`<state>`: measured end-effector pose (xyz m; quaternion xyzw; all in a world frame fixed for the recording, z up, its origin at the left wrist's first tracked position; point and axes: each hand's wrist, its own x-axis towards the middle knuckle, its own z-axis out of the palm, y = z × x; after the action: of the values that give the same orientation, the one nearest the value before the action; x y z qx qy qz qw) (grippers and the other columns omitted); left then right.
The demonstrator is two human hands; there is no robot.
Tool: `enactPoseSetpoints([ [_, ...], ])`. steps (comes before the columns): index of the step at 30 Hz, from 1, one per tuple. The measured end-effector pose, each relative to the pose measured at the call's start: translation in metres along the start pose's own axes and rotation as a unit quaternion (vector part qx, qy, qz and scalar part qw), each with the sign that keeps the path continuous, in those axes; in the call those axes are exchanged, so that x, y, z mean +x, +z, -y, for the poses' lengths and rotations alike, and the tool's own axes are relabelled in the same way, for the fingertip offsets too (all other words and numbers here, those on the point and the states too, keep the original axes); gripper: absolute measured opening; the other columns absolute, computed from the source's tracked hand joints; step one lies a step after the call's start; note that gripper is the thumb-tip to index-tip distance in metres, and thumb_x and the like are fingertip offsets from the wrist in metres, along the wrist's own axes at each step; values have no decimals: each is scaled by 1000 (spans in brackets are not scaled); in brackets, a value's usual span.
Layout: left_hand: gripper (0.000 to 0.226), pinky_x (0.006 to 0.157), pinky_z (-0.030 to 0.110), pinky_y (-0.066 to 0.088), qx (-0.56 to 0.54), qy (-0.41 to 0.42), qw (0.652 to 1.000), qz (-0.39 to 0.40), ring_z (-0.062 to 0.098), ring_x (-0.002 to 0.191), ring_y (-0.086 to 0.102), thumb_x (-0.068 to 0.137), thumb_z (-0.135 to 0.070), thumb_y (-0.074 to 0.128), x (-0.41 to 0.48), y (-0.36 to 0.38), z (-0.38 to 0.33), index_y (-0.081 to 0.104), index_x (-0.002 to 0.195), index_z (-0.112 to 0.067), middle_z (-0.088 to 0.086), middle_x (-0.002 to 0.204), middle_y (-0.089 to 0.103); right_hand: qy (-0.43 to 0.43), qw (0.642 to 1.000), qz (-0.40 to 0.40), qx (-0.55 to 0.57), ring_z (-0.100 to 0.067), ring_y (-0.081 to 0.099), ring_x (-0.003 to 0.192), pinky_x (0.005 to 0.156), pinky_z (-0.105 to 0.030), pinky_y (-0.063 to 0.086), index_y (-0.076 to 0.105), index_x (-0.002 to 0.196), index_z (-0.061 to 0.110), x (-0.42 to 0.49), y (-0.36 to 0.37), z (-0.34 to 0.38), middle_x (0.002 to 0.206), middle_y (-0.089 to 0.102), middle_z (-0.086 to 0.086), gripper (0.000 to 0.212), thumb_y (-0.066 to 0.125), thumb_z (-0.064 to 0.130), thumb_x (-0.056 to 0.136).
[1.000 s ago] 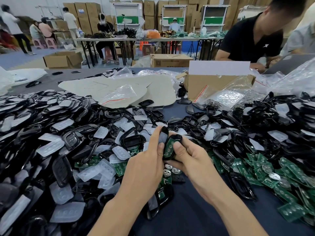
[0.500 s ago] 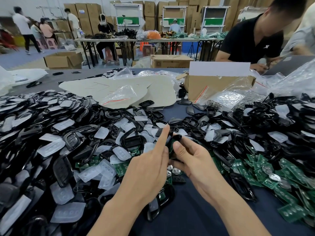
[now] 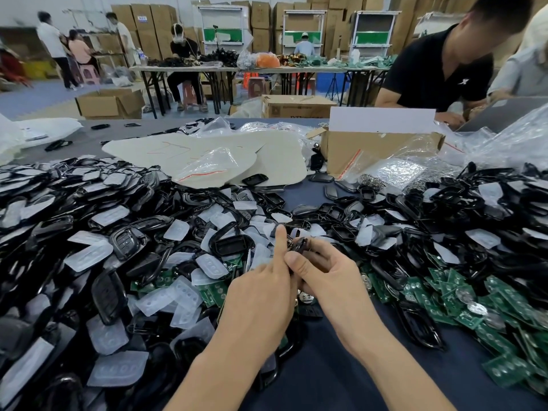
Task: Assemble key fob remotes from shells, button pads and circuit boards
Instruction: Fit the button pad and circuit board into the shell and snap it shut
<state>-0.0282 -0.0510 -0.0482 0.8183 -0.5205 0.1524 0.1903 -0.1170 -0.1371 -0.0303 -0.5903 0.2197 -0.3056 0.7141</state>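
one black shell (image 3: 299,246) pinched in right hand (image 3: 329,281) fingers; left hand (image 3: 261,295) index straight alongside, grip unclear.

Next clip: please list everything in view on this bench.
shells: many, black, piles left, centre and right
button pads: many, translucent white, scattered over the shells
circuit boards: many, green, mostly right of the hands
cardboard box: one, brown, behind the piles
plastic bags: several, clear, around the box
table: one, dark blue, under everything
worker: one, black shirt, across right
key fob: one, black, between both hands
left hand: index straight beside the fob
right hand: thumb pinches the fob
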Motion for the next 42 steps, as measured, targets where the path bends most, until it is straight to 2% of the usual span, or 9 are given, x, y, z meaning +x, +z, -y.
enactPoseSetpoints([
  [2,66,58,24,30,14,-6,1000,24,11,74,59,92,-42,-1,-2,6,1,-30,146,-16,-8,93,63,-2,1000,-17,-21,-13,74,99,82,-25,58,71,110,25,-1,2,-2,104,78,3,26,78,28,85],
  [5,66,58,24,30,29,-27,999,22,13,75,61,99,-34,15,1,9,2,-10,158,-16,-8,98,65,-10,999,-34,-31,-9,73,99,82,-22,58,71,111,29,-3,6,-2,103,78,6,24,76,24,88],
  [10,63,52,27,29,1,-50,999,3,13,55,45,99,-34,24,2,-1,0,8,159,-20,-10,71,48,-25,999,-32,-32,-2,72,95,74,-14,54,74,105,41,-5,8,2,99,78,11,24,76,24,89],
  [13,63,45,30,33,-20,-40,999,-14,18,52,58,99,-43,19,4,-7,2,32,154,-15,-4,70,63,-21,999,-24,-22,-8,74,94,77,-18,57,76,100,42,-5,8,4,97,78,6,18,76,33,86],
  [19,60,41,28,45,-25,-9,995,-93,17,51,64,97,-48,33,4,-13,1,65,130,-9,-1,67,69,79,974,-28,209,-20,76,94,72,-23,59,81,98,12,3,6,4,107,77,-14,33,79,33,73],
  [23,57,40,26,44,-29,1,993,-112,16,49,63,96,-48,36,5,-14,2,67,126,-11,-3,66,69,149,945,-24,291,-18,76,81,67,-26,60,81,98,8,6,2,3,102,77,-17,31,75,32,78],
  [27,61,37,29,47,-46,7,993,-105,14,49,64,98,-53,32,5,-17,2,57,139,-15,-3,72,71,155,947,-8,280,-20,76,87,72,-28,61,81,99,8,7,1,1,103,76,-16,34,79,34,78],
  [37,45,39,29,47,-83,32,989,-114,14,53,66,98,-42,36,2,-17,4,63,129,-23,-5,72,72,144,952,2,271,-15,73,77,72,-25,60,82,92,6,4,0,1,90,74,-12,28,79,28,77],
  [42,38,42,29,48,-86,57,988,-118,14,52,63,97,-27,54,1,-11,8,53,135,-29,-7,68,70,124,964,2,235,-12,70,71,71,-24,59,81,94,11,3,-1,3,83,70,-7,26,78,31,78],
])
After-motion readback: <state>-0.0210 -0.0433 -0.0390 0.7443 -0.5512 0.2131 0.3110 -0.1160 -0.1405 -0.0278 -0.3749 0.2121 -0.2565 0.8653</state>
